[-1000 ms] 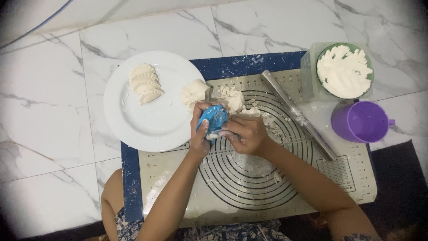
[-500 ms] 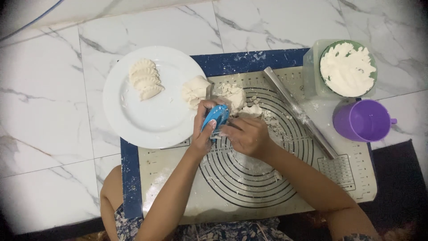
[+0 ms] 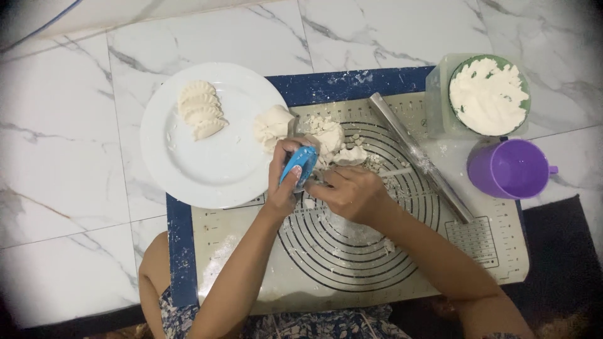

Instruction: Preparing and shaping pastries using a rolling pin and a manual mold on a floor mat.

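My left hand [image 3: 284, 182] grips a blue folding dumpling mould [image 3: 299, 166], held closed and on edge over the baking mat [image 3: 352, 263]. My right hand [image 3: 352, 193] sits just right of the mould, fingertips at its rim. Whether dough is inside the mould is hidden. A lump of dough [image 3: 272, 125] rests at the plate's right edge, and torn dough scraps [image 3: 330, 139] lie on the mat behind the hands. Several shaped dumplings [image 3: 200, 108] lie in a row on the white plate [image 3: 207, 169].
A metal rolling pin [image 3: 419, 157] lies diagonally on the mat. At the right stand a green bowl of white flour [image 3: 488, 94] in a clear container and a purple cup [image 3: 507, 169]. The mat lies on a white marble floor [image 3: 69, 188].
Both hands and the mould stay in nearly the same spot. The mould has tilted slightly and my right fingers have shifted along its edge.
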